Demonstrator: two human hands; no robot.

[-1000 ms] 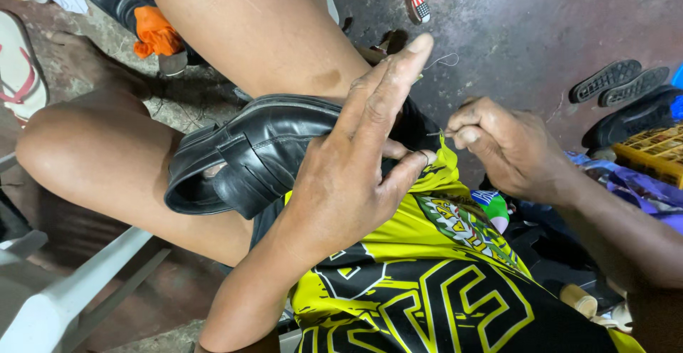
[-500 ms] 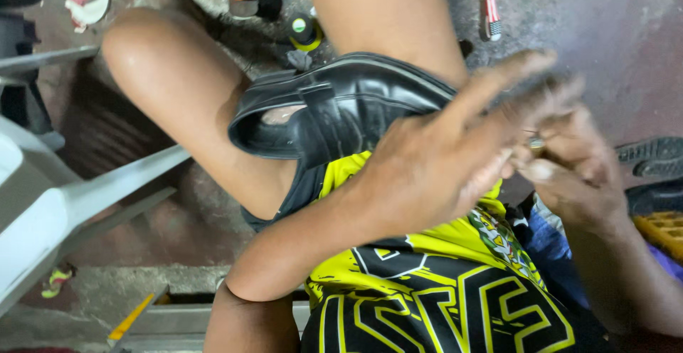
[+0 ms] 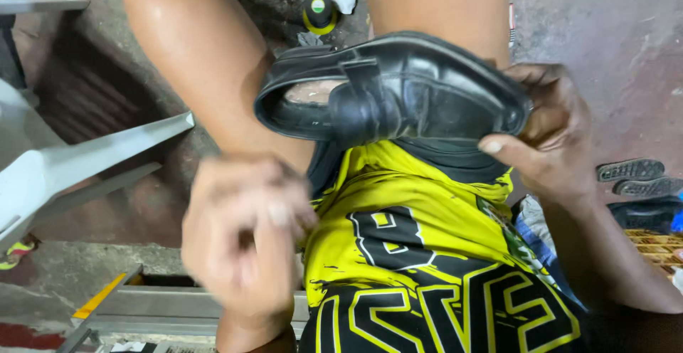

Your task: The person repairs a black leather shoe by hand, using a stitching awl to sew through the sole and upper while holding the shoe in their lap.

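**Black shoe held on lap, right hand gripping toe end**

Black leather loafer [image 3: 398,90] lies sideways across the person's lap, btwn the bare knees, on the yellow-and-black shirt [image 3: 413,253]. Right hand [image 3: 551,136] grips its right end: thumb on the near side, fingers wrapped round the far side. Left hand [image 3: 242,235] is near-left of the shoe, apart from it, blurred; fingers curled loosely in, can't tell if it holds anything. Far on the concrete floor [image 3: 612,33]: small black bottle w/ yellow-green cap [image 3: 319,11]. Left: white plastic chair [image 3: 78,161]. Right: dark sandals [image 3: 633,178] on the floor.
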